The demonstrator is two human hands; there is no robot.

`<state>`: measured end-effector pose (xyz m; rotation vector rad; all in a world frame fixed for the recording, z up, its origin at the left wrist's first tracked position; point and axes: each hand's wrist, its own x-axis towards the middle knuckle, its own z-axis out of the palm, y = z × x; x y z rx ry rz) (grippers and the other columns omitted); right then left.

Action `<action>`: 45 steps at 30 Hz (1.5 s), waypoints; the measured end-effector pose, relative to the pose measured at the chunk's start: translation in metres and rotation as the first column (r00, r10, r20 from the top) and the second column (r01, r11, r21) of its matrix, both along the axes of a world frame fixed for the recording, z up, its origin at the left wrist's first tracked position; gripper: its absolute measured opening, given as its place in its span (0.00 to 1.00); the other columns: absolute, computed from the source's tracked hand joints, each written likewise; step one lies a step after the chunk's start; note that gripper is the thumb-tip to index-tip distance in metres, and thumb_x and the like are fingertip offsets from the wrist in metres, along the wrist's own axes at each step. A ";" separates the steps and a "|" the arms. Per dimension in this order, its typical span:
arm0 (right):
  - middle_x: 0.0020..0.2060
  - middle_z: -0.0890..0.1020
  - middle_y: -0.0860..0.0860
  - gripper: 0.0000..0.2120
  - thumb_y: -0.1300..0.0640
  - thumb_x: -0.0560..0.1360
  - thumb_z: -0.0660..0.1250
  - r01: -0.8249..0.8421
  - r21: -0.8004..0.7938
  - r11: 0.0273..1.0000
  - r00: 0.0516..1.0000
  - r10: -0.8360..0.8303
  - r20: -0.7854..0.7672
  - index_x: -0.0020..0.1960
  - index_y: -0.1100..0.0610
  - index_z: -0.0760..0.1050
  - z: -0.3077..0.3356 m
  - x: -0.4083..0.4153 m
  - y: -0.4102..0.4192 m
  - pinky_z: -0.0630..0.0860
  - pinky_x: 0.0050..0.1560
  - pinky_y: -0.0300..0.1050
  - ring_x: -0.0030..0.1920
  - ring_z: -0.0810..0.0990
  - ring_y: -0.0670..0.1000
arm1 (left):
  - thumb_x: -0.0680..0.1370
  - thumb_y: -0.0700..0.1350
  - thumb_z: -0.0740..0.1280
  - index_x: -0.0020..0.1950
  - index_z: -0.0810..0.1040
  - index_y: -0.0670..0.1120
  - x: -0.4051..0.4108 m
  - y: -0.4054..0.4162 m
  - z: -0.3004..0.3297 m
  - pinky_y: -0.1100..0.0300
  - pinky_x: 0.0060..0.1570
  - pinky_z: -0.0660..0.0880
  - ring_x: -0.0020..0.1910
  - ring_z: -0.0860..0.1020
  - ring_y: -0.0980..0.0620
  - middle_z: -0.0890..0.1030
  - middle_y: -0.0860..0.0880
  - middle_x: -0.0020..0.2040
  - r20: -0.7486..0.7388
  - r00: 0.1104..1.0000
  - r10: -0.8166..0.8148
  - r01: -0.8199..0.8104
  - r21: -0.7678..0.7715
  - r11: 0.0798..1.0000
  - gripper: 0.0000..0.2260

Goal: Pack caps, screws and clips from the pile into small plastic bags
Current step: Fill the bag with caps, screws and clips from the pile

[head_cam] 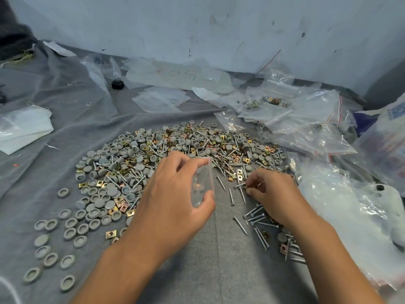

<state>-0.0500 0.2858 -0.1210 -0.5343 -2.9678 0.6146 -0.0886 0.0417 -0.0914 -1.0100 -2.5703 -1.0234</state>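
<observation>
The left hand is holding a small plastic bag upright at centre, thumb and fingers curling round it, a few parts already lying inside. At three o'clock of it the right hand is pinching screws and what may be clips at the pile's near edge. Gathering seems under way; next, that pinch is needing the bag's mouth.

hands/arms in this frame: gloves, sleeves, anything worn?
Two bare hands, no gloves. The left hand and the right hand show no rings, and no watch or band at either wrist. Both forearms are bare up to the bottom edge of the frame, with no sleeve in view. No tape, markings or cables on either arm. Fingernails look short and unpainted where they show.
</observation>
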 end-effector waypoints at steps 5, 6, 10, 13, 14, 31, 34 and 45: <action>0.46 0.82 0.43 0.11 0.57 0.76 0.74 -0.020 -0.055 0.998 0.997 0.024 0.070 0.56 0.47 0.81 0.005 0.003 0.000 0.73 0.44 0.32 0.45 0.78 0.40 | 0.75 0.57 0.66 0.72 0.70 0.59 0.000 0.000 0.000 0.72 0.46 0.66 0.57 0.69 0.65 0.64 0.64 0.51 0.002 1.000 0.002 -0.002 -0.001 1.000 0.25; 0.46 0.82 0.43 0.10 0.57 0.76 0.75 -0.025 -0.053 0.998 0.995 0.030 0.090 0.55 0.46 0.81 0.006 0.004 -0.001 0.71 0.42 0.30 0.44 0.78 0.40 | 0.75 0.57 0.66 0.72 0.70 0.59 0.000 0.000 0.000 0.72 0.46 0.66 0.56 0.69 0.65 0.64 0.64 0.51 0.002 1.000 0.003 -0.003 -0.001 1.000 0.25; 0.44 0.80 0.45 0.06 0.55 0.77 0.74 -0.033 -0.041 0.999 0.995 0.036 0.096 0.50 0.45 0.81 0.009 0.007 -0.001 0.66 0.36 0.29 0.42 0.76 0.41 | 0.75 0.57 0.67 0.72 0.70 0.58 0.001 0.001 0.000 0.72 0.45 0.65 0.55 0.69 0.63 0.65 0.63 0.51 0.000 1.000 0.005 -0.005 -0.006 1.000 0.25; 0.44 0.80 0.41 0.04 0.52 0.78 0.71 0.004 -0.123 0.992 1.000 -0.003 0.003 0.48 0.44 0.77 0.013 0.011 -0.001 0.68 0.36 0.31 0.42 0.77 0.40 | 0.75 0.57 0.67 0.72 0.71 0.58 0.000 0.001 -0.001 0.72 0.46 0.66 0.54 0.69 0.62 0.65 0.63 0.51 -0.002 1.000 0.008 -0.008 -0.009 1.000 0.25; 0.43 0.81 0.42 0.05 0.52 0.78 0.71 0.014 -0.166 0.986 0.999 -0.020 -0.038 0.48 0.44 0.76 0.014 0.012 -0.001 0.69 0.37 0.33 0.42 0.78 0.40 | 0.75 0.57 0.67 0.72 0.71 0.58 0.000 0.001 -0.001 0.72 0.46 0.66 0.54 0.69 0.62 0.65 0.63 0.52 -0.002 1.000 0.009 -0.009 -0.010 1.000 0.25; 0.46 0.81 0.38 0.09 0.53 0.77 0.72 -0.446 -0.211 0.870 0.732 0.218 -0.645 0.55 0.43 0.78 0.037 0.018 -0.082 0.71 0.46 0.29 0.47 0.81 0.44 | 0.73 0.60 0.62 0.69 0.73 0.56 -0.002 0.002 -0.002 0.63 0.53 0.70 0.55 0.70 0.58 0.67 0.59 0.52 0.006 1.000 0.003 -0.003 -0.013 1.000 0.25; 0.46 0.80 0.36 0.09 0.54 0.75 0.74 -0.348 -0.065 0.935 0.739 0.231 -0.632 0.55 0.46 0.80 0.032 0.020 -0.088 0.68 0.48 0.26 0.47 0.78 0.39 | 0.73 0.59 0.61 0.70 0.73 0.56 -0.002 0.002 -0.002 0.62 0.54 0.72 0.56 0.71 0.57 0.68 0.59 0.53 0.008 1.000 0.003 -0.003 -0.007 1.000 0.25; 0.61 0.79 0.38 0.15 0.56 0.83 0.65 -0.371 -0.289 0.883 0.783 0.130 -0.608 0.68 0.46 0.75 0.028 0.011 -0.071 0.72 0.55 0.31 0.61 0.78 0.43 | 0.76 0.63 0.64 0.70 0.75 0.57 0.003 0.001 0.005 0.64 0.52 0.74 0.56 0.74 0.61 0.70 0.63 0.54 0.047 0.998 -0.047 0.040 0.156 0.987 0.23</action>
